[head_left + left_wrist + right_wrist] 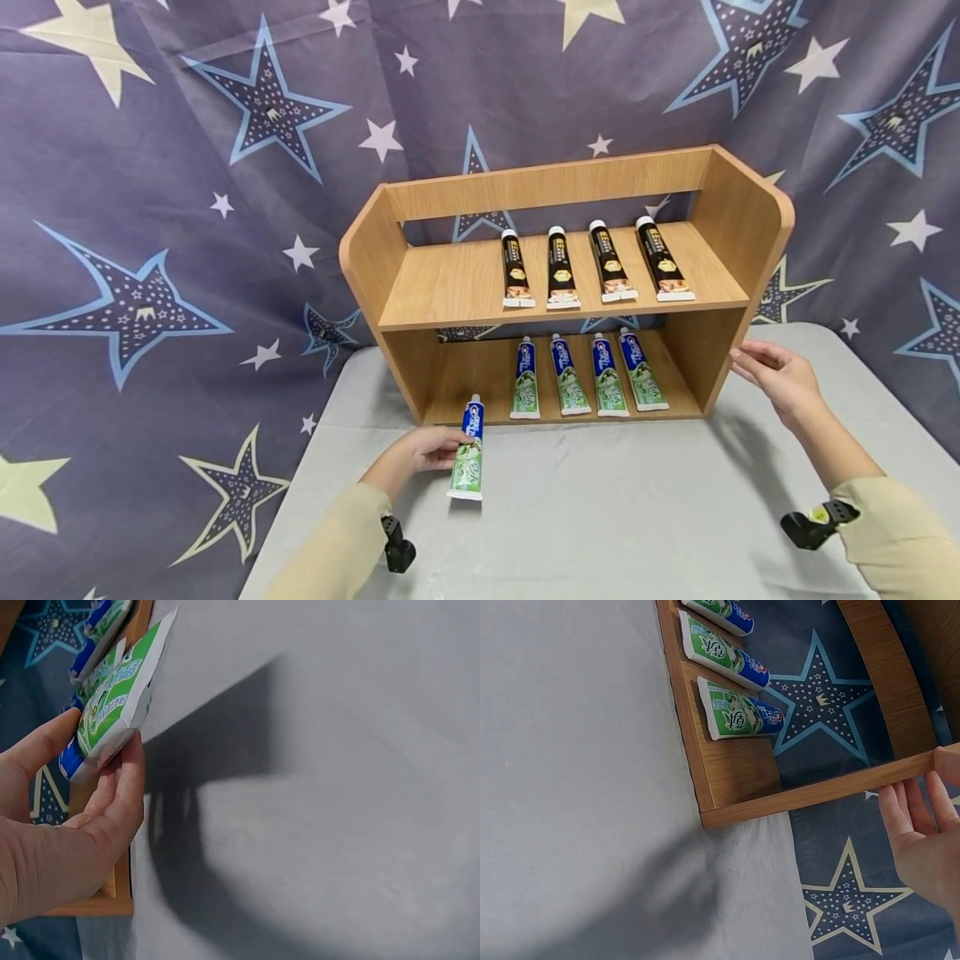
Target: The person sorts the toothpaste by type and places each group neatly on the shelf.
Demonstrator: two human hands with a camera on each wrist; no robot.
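A blue-and-green toothpaste tube (467, 473) is pinched between the thumb and fingers of my left hand (429, 450), in front of the shelf's lower left part. Its white crimped end points toward me, and in the left wrist view the tube (112, 705) casts a shadow on the table. My right hand (786, 385) grips the right side panel (802, 799) of the wooden shelf, thumb at the edge and fingers against the outer face. Several matching blue-and-green tubes (606, 375) lie side by side on the lower board (480, 379).
On the upper board (442, 279) lie several black toothpaste tubes (560, 267) with white caps toward the back. The shelf stands on a table with a pale grey cloth (600, 508). A star-patterned curtain (187, 208) hangs behind it.
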